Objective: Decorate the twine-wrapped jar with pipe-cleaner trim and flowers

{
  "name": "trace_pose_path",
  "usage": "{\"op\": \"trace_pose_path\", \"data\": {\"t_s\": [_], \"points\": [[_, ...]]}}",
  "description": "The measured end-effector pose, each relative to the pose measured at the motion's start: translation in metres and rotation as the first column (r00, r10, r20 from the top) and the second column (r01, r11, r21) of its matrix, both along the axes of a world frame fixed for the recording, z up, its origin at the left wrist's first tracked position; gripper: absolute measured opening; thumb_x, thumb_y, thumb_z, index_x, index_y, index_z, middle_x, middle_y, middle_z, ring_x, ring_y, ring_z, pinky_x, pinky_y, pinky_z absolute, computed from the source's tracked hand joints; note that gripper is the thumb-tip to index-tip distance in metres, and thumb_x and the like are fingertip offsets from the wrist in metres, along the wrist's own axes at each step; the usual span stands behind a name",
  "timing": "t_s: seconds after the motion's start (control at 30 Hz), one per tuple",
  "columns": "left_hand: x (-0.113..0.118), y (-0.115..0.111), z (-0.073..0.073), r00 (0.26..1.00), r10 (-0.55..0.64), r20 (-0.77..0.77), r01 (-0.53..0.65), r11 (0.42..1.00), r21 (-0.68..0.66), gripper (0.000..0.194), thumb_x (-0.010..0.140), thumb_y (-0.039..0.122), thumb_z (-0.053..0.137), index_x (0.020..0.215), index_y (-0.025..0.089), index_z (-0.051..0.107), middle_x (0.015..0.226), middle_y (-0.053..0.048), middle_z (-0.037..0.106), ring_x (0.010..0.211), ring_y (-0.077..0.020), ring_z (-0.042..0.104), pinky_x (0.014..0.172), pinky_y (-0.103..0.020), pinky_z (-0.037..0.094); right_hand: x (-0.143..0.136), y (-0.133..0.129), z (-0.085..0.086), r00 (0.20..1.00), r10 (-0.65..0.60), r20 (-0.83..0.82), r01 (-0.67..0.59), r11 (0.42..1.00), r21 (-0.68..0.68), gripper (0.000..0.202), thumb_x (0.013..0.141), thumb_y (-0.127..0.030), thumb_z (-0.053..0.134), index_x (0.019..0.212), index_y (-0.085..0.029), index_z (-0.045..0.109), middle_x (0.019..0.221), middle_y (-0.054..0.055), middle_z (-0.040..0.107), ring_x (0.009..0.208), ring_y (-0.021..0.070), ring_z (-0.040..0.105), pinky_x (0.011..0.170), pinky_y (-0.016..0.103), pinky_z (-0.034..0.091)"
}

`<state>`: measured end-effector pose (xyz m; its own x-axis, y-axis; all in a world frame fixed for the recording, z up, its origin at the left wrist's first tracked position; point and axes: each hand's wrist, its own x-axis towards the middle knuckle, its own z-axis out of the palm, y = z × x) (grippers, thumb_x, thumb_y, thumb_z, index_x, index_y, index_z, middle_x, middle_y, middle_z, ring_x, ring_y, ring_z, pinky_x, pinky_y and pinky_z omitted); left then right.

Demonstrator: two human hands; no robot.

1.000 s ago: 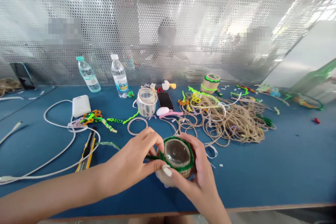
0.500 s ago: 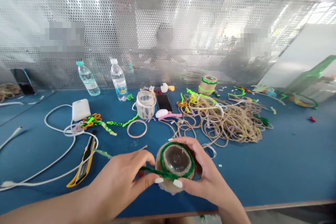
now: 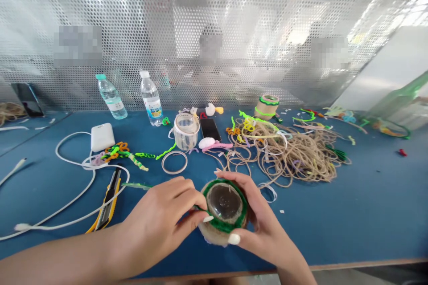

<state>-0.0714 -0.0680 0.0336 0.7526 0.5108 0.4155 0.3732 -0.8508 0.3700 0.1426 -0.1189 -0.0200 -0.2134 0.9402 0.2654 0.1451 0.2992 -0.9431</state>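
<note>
A round jar (image 3: 214,235) wrapped in tan twine is tipped so that its dark, glassy round end faces me, near the table's front edge. A dark green pipe cleaner (image 3: 223,225) runs in a ring around that end. With thumb and fingers, my left hand (image 3: 174,213) pinches the pipe cleaner at the jar's left side. My right hand (image 3: 257,218) wraps the jar's right side, thumb at the front and fingers over the back. The jar's underside and the pipe cleaner's tip are hidden.
Left of my hands lie a yellow utility knife (image 3: 109,202), a white cable and a power bank (image 3: 102,137). Behind are two water bottles (image 3: 152,100), a clear jar (image 3: 186,133) and a phone (image 3: 210,129). A heap of twine (image 3: 297,156) lies to the right.
My left hand has moved right, against the jar, bringing the pipe cleaner's loose length in along the ring. The right hand still holds the jar, its thumb shifted slightly.
</note>
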Motion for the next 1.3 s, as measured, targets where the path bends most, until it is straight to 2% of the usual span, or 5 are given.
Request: {"op": "trace_pose_path", "data": {"t_s": [0.4,0.77,0.93,1.1,1.3], "points": [[0.002,0.01,-0.002,0.993,-0.051,-0.106,0.051,0.999,0.003,0.007,0.093,0.022,0.051,0.086,0.02,0.052,0.075,0.002,0.058,0.066,-0.013,0.053,0.059,-0.023,0.039,-0.005,-0.004,0.004,0.976,-0.125,0.18,0.114,0.991,0.07,0.062,0.072,-0.02,0.067,0.127,-0.028,0.039,0.12,0.006,0.053,0.107,0.0205,0.057,0.092,0.031,0.048],[-0.013,-0.003,0.002,0.986,0.012,-0.165,0.019,0.983,0.182,0.015,0.096,0.027,0.044,0.087,0.019,0.053,0.108,-0.006,0.059,0.09,-0.0161,0.062,0.073,-0.027,0.052,0.028,0.028,0.018,0.935,0.337,0.106,-0.338,0.941,-0.011,0.074,0.07,-0.039,0.076,0.135,-0.025,0.043,0.133,0.011,0.053,0.123,0.0252,0.053,0.102,0.043,0.043],[-0.01,-0.009,0.004,0.996,0.029,-0.084,-0.004,0.957,0.292,0.011,0.093,0.019,0.049,0.084,0.02,0.054,0.085,0.001,0.063,0.087,-0.0172,0.059,0.105,-0.047,0.036,0.012,0.0,-0.002,0.997,0.028,0.074,-0.035,0.995,0.091,0.104,0.059,-0.059,0.077,0.145,-0.028,0.028,0.153,0.012,0.026,0.141,0.0317,0.026,0.115,0.051,0.023],[-0.012,-0.009,0.0,0.989,-0.049,-0.137,0.084,0.96,0.266,0.026,0.099,0.018,0.035,0.084,0.017,0.057,0.075,-0.001,0.06,0.067,-0.0124,0.057,0.065,-0.024,0.05,-0.027,-0.027,-0.02,0.931,-0.362,0.055,0.348,0.922,0.173,0.082,0.067,-0.05,0.077,0.135,-0.026,0.036,0.14,0.013,0.041,0.13,0.0324,0.042,0.108,0.048,0.036],[-0.02,-0.006,0.007,0.985,-0.056,-0.164,0.07,0.994,0.079,0.034,0.097,0.033,0.044,0.129,0.021,0.043,0.094,-0.002,0.064,0.083,-0.0136,0.062,0.072,-0.021,0.05,-0.022,-0.018,-0.011,0.967,-0.255,-0.012,0.254,0.956,0.145,0.062,0.07,-0.029,0.074,0.123,-0.025,0.042,0.124,0.009,0.055,0.114,0.0251,0.056,0.091,0.035,0.05]]}}
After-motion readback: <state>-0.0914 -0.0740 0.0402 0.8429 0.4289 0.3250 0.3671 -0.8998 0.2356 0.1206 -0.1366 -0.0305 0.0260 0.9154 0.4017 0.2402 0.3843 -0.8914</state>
